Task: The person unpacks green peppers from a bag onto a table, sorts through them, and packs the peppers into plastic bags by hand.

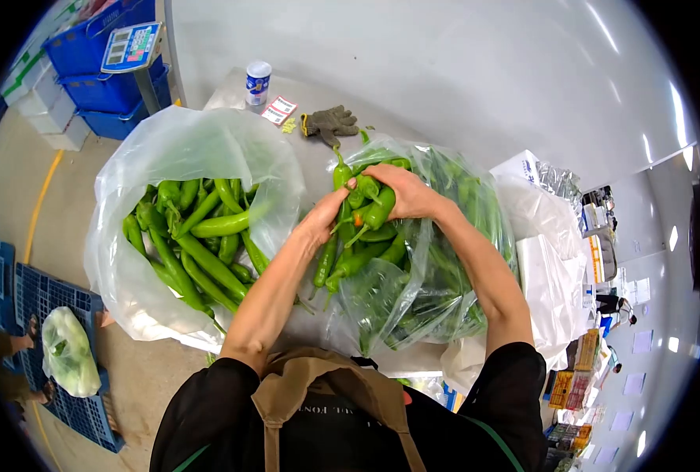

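Observation:
Both my hands hold a small bunch of long green peppers (377, 208) above the mouth of the right-hand clear plastic bag (460, 228). My left hand (326, 215) is closed on the bunch from the left, its fingertips partly hidden. From the right, my right hand (407, 192) curls over the same bunch, thumb and fingers around it. More green peppers lie beneath my hands at the bag's opening. On the left, a wide-open clear plastic bag (118, 267) contains many green peppers (200, 244).
Behind the bags lie a dark work glove (331, 123), labels (279, 110) and a blue-white canister (258, 83). White plastic sheeting (550, 291) is at the right. Blue crates (114, 94) and a scale (132, 47) stand at the back left; a blue pallet (59, 291) is on the floor.

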A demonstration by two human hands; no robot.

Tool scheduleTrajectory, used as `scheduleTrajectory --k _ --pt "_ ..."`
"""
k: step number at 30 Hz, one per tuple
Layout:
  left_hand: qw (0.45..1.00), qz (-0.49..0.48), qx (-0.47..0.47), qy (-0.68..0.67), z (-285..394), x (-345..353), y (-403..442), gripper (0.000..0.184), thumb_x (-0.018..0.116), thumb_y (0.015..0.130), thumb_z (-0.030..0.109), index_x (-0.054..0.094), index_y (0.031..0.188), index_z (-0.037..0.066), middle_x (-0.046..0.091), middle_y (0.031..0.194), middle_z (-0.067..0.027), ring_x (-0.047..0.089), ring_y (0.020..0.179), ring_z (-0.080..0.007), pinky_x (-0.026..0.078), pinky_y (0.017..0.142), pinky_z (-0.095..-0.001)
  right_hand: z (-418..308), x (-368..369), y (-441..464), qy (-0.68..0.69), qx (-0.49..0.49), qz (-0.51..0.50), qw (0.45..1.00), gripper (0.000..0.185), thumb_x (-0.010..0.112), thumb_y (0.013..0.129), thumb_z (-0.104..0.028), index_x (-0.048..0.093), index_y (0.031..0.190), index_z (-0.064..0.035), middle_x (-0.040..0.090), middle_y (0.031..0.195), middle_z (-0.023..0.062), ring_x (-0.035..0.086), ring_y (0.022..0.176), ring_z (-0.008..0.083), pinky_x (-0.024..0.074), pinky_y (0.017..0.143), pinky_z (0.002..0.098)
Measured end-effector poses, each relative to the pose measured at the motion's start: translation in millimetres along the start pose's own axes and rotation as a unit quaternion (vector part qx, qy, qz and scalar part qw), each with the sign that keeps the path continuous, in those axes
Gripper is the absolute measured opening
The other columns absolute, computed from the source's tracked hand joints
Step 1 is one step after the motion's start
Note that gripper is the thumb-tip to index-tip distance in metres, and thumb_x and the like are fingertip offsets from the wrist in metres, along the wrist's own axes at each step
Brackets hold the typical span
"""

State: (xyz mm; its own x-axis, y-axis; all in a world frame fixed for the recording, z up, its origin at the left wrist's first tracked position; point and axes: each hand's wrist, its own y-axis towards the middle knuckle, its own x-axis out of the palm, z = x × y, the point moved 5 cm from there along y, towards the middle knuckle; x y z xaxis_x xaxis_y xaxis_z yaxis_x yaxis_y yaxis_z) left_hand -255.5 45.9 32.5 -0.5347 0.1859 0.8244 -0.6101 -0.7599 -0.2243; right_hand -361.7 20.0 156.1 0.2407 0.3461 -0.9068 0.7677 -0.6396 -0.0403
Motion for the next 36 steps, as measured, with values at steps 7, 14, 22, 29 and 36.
scheduleTrajectory --k 7,14,22,29,36 --pt "0.998 0.049 0.025 0.012 53.9 31.9 -38.4 0.049 0.047 0.089 0.057 0.055 0.094 0.009 0.054 0.063 -0.0051 0.049 0.047 -0.0139 0.043 0.046 -0.0309 -26.4 -38.9 12.5 0.217 0.087 0.067 0.97 0.062 0.085 0.059 -0.023 0.059 0.111 -0.0021 0.065 0.1 0.008 0.06 0.093 0.0166 0.0463 0.083 0.0308" --pt "0.997 0.036 0.038 0.051 80.7 72.1 -91.8 0.058 0.044 0.083 0.069 0.056 0.085 0.013 0.05 0.052 -0.0032 0.044 0.037 -0.0131 0.039 0.041 -0.0301 -72.3 -61.5 10.6 0.363 0.085 0.088 0.924 0.053 0.083 0.065 -0.024 0.062 0.108 -0.0004 0.065 0.099 0.0057 0.057 0.091 0.0137 0.0455 0.082 0.0295" --pt "0.986 0.002 0.008 -0.165 27.9 33.8 -190.0 0.047 0.048 0.086 0.06 0.054 0.077 0.014 0.05 0.052 -0.0003 0.045 0.038 -0.0138 0.039 0.039 -0.0299 -181.1 -19.0 24.1 0.269 0.107 -0.036 0.957 0.054 0.08 0.067 -0.034 0.064 0.108 -0.0011 0.067 0.097 0.0076 0.061 0.087 0.0146 0.0479 0.079 0.0301" --pt "0.95 0.131 0.066 -0.276 4.5 -42.8 -256.0 0.048 0.051 0.082 0.064 0.055 0.079 0.016 0.045 0.051 0.0049 0.04 0.041 -0.0079 0.033 0.045 -0.024 -191.1 106.1 93.4 0.444 0.168 -0.145 0.868 0.055 0.08 0.069 -0.028 0.061 0.113 -0.0012 0.065 0.104 0.0118 0.064 0.089 0.0218 0.0507 0.081 0.0341" --pt "0.861 0.268 0.403 -0.155 127.0 -137.5 -232.9 0.034 0.054 0.091 0.039 0.058 0.099 0.006 0.057 0.077 -0.0064 0.058 0.068 -0.0186 0.051 0.061 -0.0299 -120.1 90.5 218.3 0.378 0.179 0.217 0.882 0.052 0.072 0.078 -0.025 0.053 0.112 0.0086 0.06 0.11 0.0203 0.063 0.091 0.0293 0.0538 0.075 0.0418"
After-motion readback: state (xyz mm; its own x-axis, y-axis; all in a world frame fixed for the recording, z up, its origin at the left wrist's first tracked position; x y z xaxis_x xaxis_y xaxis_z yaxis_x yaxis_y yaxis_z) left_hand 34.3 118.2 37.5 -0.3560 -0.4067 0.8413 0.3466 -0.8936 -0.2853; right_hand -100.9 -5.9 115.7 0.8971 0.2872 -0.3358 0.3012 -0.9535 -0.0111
